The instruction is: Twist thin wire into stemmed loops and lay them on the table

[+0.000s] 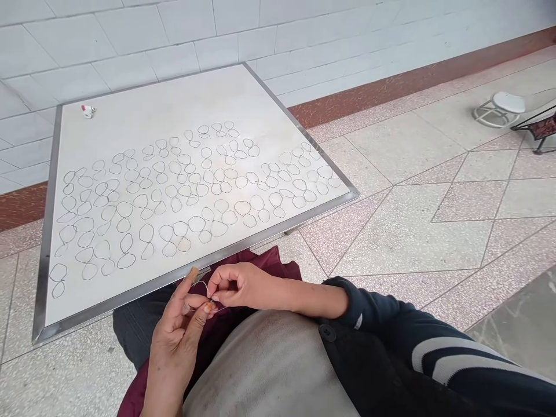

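Observation:
My left hand is in front of my body, just below the table's near edge, its thumb and fingers pinched together. Between the fingertips runs a thin, pale wire, curving up in a small arc. My right hand comes in from the right and pinches the same wire close to the left fingertips. On the white tabletop beyond lie several thin dark figure-eight loops, spread in uneven rows. They look like bent wire, and some touch or overlap.
A grey metal rim edges the table, which stands against a white tiled wall. A small red and white object sits in the far left corner. On the speckled floor at the right are a white round stool and a dark-framed item.

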Demonstrator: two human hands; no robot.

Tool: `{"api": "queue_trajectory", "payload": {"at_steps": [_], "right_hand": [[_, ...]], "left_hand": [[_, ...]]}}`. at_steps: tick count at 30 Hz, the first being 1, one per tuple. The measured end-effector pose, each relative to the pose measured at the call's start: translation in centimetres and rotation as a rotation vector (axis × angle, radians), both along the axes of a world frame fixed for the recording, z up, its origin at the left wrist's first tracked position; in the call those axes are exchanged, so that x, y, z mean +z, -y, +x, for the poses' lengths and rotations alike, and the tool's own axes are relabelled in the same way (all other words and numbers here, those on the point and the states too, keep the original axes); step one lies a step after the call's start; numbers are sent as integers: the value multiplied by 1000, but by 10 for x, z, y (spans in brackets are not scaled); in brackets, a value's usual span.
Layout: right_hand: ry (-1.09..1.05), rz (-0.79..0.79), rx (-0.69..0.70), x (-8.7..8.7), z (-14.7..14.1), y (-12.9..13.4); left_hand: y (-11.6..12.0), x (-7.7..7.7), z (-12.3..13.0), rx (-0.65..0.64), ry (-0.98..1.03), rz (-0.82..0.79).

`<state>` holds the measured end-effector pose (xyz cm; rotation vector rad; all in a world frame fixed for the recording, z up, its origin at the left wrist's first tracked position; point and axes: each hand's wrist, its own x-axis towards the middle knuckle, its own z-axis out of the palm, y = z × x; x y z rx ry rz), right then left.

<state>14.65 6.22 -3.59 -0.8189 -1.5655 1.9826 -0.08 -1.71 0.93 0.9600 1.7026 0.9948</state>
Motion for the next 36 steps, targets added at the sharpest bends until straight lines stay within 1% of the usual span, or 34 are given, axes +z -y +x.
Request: {"api": "queue_trajectory", "payload": {"at_steps": [6,10,12,15,17,20,23,26,30,33,36], "right_hand": [[-3,90,-2,1,-1,4],[2,98,-2,3,-2,6],[-22,102,6,4,-1,6],[-56,157,14,4,1,6],[-33,201,-18,4,2,8],[30,260,-116,5,0,12],[62,355,-175,5,-4,16],[87,461,-177,6,-6,19],[159,595,-191,5,-9,21],[227,723,-171,5,-11,22],[277,835,-186,3,-13,25]], "left_hand": [[4,-1,0,34,61,-1],[5,-2,1,44,121,-3],[5,-3,2,72,135,17],[5,-6,2,128,184,70],[6,-10,1,151,236,92],[8,-16,-1,130,285,137],[11,-22,-4,100,306,195],[13,-26,-5,98,320,225],[15,-28,-4,101,361,259],[16,-29,-3,112,401,297],[18,-30,-3,111,401,329]]}}
